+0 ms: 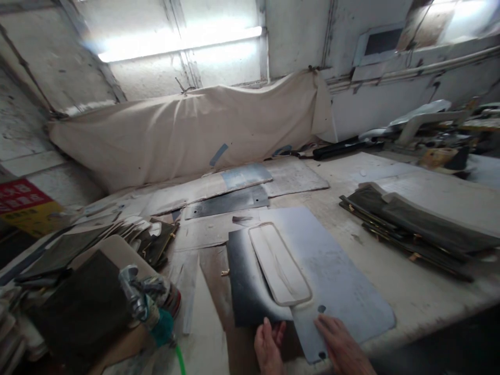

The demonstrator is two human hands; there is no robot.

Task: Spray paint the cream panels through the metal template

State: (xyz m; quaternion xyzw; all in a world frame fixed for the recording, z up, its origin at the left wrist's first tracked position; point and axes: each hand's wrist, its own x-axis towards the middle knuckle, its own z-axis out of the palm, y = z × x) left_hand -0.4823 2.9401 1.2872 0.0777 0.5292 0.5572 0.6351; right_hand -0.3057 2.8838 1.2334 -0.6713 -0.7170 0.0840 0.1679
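Observation:
A grey sheet panel (336,271) with a dark, unsprayed left part lies on the workbench in front of me. On it rests an oblong cream-coloured piece (279,265) with a raised rim. My left hand (269,350) lies flat by the panel's near dark edge, fingers apart. My right hand (344,346) rests palm down on the panel's near corner, beside two small holes. Neither hand holds anything.
A spray gun (142,302) with a green hose lies at the left on a pile of dark and beige pieces (89,291). A stack of dark flat pieces (414,224) sits at the right. Behind the bench (422,291) hangs a cream cloth (187,135).

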